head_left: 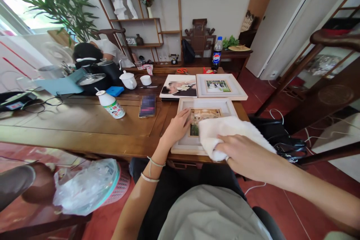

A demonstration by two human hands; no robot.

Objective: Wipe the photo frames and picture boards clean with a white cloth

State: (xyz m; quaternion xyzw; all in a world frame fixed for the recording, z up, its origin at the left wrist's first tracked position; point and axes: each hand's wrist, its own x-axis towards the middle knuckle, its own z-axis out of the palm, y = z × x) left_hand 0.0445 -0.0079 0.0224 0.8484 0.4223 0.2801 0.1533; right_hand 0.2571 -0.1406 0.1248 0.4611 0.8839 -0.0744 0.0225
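Observation:
A picture frame (206, 104) with a pale wide border lies flat at the table's front edge, close to my body. My left hand (177, 125) rests on its left border, fingers stretched out toward the small picture in the middle. With my right hand (239, 152) I grip a fluffy white cloth (236, 129), which covers the right part of the frame and some of the picture. Just behind lie a second light-coloured frame (239, 89) and, to its left, a large photo panel (180, 85) showing people.
On the wooden table (135, 131) stand a white bottle (111, 104), a phone-like dark object (147, 105), a white teapot (128, 80) and a cola bottle (216, 55). A bag-lined basket (112, 191) sits on the floor at left. Another person (108, 47) is across the table.

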